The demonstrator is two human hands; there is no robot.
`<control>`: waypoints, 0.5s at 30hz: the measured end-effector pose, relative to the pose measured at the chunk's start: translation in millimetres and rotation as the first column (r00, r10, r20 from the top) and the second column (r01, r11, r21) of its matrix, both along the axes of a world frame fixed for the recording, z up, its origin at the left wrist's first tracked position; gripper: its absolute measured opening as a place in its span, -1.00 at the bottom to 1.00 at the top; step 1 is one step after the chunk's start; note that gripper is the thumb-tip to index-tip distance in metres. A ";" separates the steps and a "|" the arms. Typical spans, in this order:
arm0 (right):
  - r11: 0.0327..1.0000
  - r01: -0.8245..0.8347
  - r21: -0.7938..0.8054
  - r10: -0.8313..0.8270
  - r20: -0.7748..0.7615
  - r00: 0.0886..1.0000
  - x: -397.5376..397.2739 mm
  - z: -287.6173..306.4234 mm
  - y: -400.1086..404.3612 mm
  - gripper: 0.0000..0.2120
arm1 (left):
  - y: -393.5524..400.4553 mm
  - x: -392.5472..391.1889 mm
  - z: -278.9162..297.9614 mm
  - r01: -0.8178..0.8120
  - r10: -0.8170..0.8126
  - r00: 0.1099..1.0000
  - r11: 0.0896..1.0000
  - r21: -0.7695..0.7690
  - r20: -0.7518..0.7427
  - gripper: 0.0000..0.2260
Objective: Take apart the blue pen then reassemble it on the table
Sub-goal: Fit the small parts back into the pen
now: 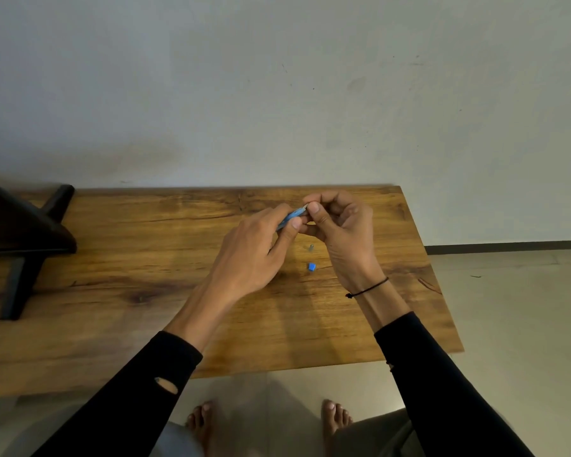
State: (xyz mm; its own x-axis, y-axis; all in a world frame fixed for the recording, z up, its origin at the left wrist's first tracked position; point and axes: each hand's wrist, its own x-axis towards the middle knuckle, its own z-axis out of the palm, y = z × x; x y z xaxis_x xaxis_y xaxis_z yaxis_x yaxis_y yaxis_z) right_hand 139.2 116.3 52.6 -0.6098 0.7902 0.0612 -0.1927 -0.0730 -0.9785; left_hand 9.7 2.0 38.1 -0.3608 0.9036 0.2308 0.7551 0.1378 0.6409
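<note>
At far left of table (119, 245): dark stand (23, 239), not involved. Above table centre, off the surface: left hand (254, 249), fingers pressed together, thumb and forefinger pinched on blue pen barrel (292, 218). Barrel's long axis is tilted, low end buried in left hand, high end pointed up and to the right, straight at right hand (340, 225). Right hand is curled, fingertips (314, 208) pinched at barrel's upper tip; what is held there is too small to tell. Hands nearly touching, so right hand is nearer the open end. Below right hand, on table: small grey part (311, 247), poss. tip or spring; just nearer the person, small blue cap piece (312, 266). Both lie apart from hands. Judged: pen part-dismantled; any pull or insertion must be made along barrel axis, toward upper right.
</note>
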 end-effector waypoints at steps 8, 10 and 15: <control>0.996 0.008 0.090 -0.010 0.012 1.000 -0.1 -1.3 -0.5 -0.89 | -0.1 -0.7 -0.7 0.002 -0.002 1.000 1.000 0.014 0.002 -0.83; 0.992 0.017 0.122 -0.021 0.032 0.999 -0.7 -1.8 -0.1 -0.89 | -0.4 -1.3 -1.1 0.005 -0.005 1.000 1.000 0.000 -0.002 -0.83; 0.989 0.028 0.148 -0.036 0.056 0.998 -1.4 -4.0 0.7 -0.91 | -0.6 -1.2 -0.9 0.005 -0.005 1.000 0.999 -0.043 -0.014 -0.80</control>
